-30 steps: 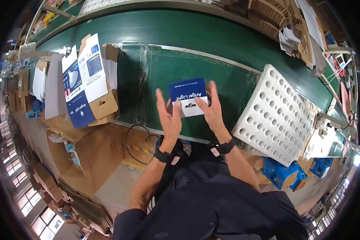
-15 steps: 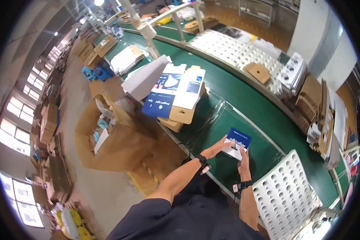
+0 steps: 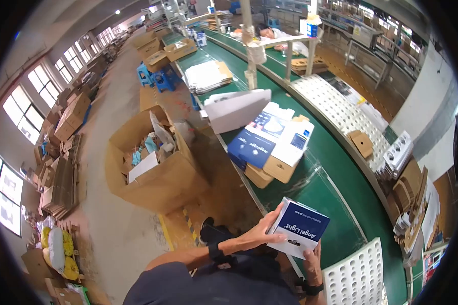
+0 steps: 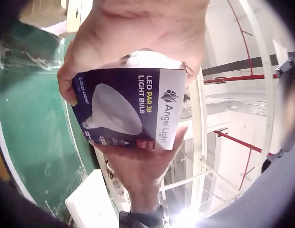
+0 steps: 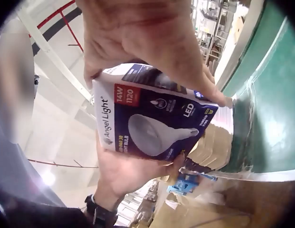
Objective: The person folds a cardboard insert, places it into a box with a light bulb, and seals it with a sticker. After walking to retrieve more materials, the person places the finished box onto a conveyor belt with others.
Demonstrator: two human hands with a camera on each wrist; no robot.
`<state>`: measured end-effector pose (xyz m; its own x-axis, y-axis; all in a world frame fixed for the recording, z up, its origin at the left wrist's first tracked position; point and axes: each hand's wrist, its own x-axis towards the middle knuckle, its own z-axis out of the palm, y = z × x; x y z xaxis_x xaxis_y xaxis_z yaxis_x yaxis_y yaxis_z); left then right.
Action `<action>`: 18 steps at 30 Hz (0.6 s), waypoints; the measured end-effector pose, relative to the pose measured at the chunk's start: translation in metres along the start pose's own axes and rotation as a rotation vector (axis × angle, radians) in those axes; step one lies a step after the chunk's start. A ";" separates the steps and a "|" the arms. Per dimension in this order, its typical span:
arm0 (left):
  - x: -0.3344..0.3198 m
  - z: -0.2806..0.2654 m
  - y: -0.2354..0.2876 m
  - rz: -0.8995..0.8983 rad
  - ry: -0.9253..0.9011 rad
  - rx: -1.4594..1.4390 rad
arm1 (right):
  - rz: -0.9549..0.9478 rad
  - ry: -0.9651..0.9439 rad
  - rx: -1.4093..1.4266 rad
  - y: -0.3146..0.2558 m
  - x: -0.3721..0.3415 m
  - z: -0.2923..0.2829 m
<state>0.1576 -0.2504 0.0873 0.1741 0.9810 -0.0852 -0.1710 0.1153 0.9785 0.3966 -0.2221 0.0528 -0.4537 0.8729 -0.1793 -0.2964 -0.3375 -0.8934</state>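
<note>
Both hands hold a blue and white light bulb box (image 3: 304, 223), lettered Angel Light, above the front part of the green bench. My left hand (image 3: 263, 233) grips its left side, the thumb lying on the white band. From the other side my right hand (image 3: 313, 260) grips it, its thumb near the hanger slot. In the left wrist view the box (image 4: 123, 104) shows a printed bulb and LED PAR 38, with the right hand (image 4: 138, 168) beyond it. The right wrist view shows the opposite printed face of the box (image 5: 152, 123), held between both hands.
Flat printed cartons (image 3: 254, 145) lie stacked on the green bench (image 3: 331, 203), beyond the hands. A white foam tray with holes (image 3: 356, 274) stands at the near right. On the floor at left is a large cardboard bin (image 3: 163, 188) with scraps inside. Blue stools (image 3: 163, 79) stand farther back.
The head view has swung left, bringing more of the aisle and bin into sight. The box appears larger and tilted, and the spread fingers from a second ago now close around its sides.
</note>
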 end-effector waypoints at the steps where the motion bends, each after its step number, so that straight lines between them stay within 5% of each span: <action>1: -0.012 -0.022 0.004 -0.013 0.006 0.077 | -0.025 0.020 0.015 0.009 0.010 0.023; 4: -0.054 -0.095 0.018 0.109 0.044 0.161 | -0.026 -0.084 0.038 0.016 0.046 0.114; 8: -0.144 -0.201 0.024 0.266 0.342 -0.035 | 0.009 -0.378 -0.198 0.050 0.101 0.251; 10: -0.195 -0.241 0.019 0.312 0.674 -0.154 | 0.172 -0.456 -0.226 0.091 0.118 0.308; 12: -0.259 -0.282 0.026 0.325 0.811 -0.420 | 0.362 -0.657 -0.207 0.122 0.128 0.383; 18: -0.388 -0.346 0.024 0.368 1.147 -0.601 | 0.565 -0.820 -0.262 0.220 0.127 0.527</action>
<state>-0.2494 -0.5747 0.0785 -0.8266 0.5115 -0.2350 -0.4793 -0.4209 0.7701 -0.1691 -0.3714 0.0506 -0.9332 0.0685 -0.3527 0.2864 -0.4509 -0.8454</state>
